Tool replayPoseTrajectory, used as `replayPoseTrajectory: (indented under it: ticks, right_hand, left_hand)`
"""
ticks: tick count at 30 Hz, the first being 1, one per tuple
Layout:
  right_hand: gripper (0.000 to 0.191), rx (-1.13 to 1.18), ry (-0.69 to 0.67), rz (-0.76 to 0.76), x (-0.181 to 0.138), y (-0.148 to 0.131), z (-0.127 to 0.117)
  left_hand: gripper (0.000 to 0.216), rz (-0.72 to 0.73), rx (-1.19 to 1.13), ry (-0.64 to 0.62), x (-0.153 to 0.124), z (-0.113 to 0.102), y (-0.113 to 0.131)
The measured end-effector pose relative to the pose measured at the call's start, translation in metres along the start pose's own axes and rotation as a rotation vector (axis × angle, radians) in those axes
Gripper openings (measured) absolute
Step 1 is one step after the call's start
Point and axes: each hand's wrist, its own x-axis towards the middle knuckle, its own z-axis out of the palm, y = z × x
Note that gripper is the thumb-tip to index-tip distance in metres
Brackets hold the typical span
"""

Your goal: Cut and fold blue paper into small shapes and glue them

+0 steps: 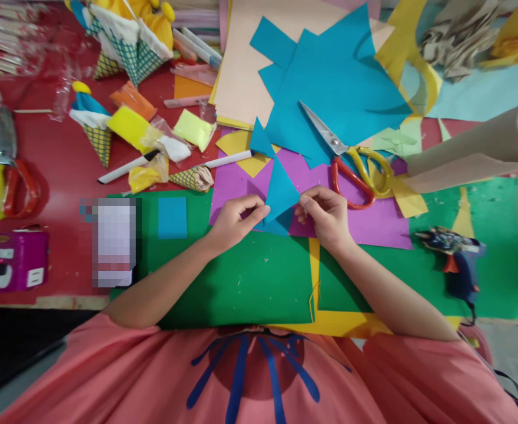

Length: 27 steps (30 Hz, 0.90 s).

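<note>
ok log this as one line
left hand and right hand: holding blue triangle | scissors: beyond right hand | glue gun: on green sheet

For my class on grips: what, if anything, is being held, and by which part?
A blue paper triangle: the left hand pinches its lower-left corner, the right hand its right corner.

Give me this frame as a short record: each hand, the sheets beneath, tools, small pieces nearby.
Left hand: fingertips at the lower left of a blue triangle
Right hand: fingertips at its right corner
Sheets: purple sheet over green sheet
Tools: scissors beyond the right hand; glue gun far right
Small piece: blue square left of the left hand
</note>
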Motion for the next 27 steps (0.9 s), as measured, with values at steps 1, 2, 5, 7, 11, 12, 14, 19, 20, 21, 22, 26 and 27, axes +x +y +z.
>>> replayPoseTrajectory:
  ticks: [1, 2, 5, 7, 11, 12, 14, 19, 20, 21, 22, 26, 27]
  right_hand:
    - [0.023, 0.004, 0.000, -0.004, 0.0000, 0.0002, 0.0000]
    - [0.022, 0.007, 0.001, -0.008, -0.0001, 0.0004, 0.0000]
    - [0.022, -0.015, 0.013, -0.025, -0.0010, 0.0002, 0.0003]
    - [0.022, -0.052, 0.029, -0.045, -0.0016, -0.0001, 0.0002]
    - [0.021, -0.070, 0.058, -0.071, -0.0013, 0.0005, -0.0010]
    - [0.021, -0.063, 0.062, -0.073, -0.0010, 0.0008, -0.0013]
    - [0.020, -0.059, 0.067, -0.077, -0.0004, 0.0012, -0.0016]
    - [0.024, -0.079, 0.067, -0.071, 0.0005, 0.0006, -0.0011]
    - [0.025, -0.080, 0.064, -0.070, 0.0008, 0.0005, -0.0011]
    - [0.025, -0.079, 0.063, -0.070, 0.0011, 0.0004, -0.0011]
    - [0.024, -0.079, 0.064, -0.071, 0.0015, 0.0004, -0.0013]
    - [0.022, -0.063, 0.074, -0.084, 0.0036, 0.0009, -0.0033]
    - [0.022, -0.063, 0.076, -0.085, 0.0040, 0.0012, -0.0039]
  left_hand:
    - [0.036, 0.001, 0.001, -0.002, 0.0001, 0.0000, 0.0002]
    - [0.036, 0.001, 0.001, -0.003, 0.0002, 0.0001, 0.0003]
    - [0.036, -0.010, 0.002, -0.008, 0.0004, 0.0005, -0.0005]
    - [0.036, -0.012, 0.008, -0.009, 0.0005, 0.0007, -0.0013]
    - [0.036, 0.016, 0.040, -0.015, 0.0010, 0.0011, -0.0016]
    - [0.036, 0.025, 0.050, -0.014, 0.0011, 0.0012, -0.0015]
    - [0.035, 0.036, 0.068, -0.016, 0.0015, 0.0013, -0.0015]
    - [0.036, 0.061, 0.114, -0.011, 0.0023, 0.0007, -0.0034]
    - [0.037, 0.063, 0.115, -0.009, 0.0024, 0.0006, -0.0037]
    - [0.037, 0.061, 0.111, -0.008, 0.0023, 0.0005, -0.0037]
    - [0.037, 0.058, 0.105, -0.008, 0.0023, 0.0006, -0.0035]
    - [0.036, 0.060, 0.116, -0.024, 0.0018, 0.0012, -0.0008]
    - [0.036, 0.065, 0.125, -0.027, 0.0017, 0.0013, -0.0002]
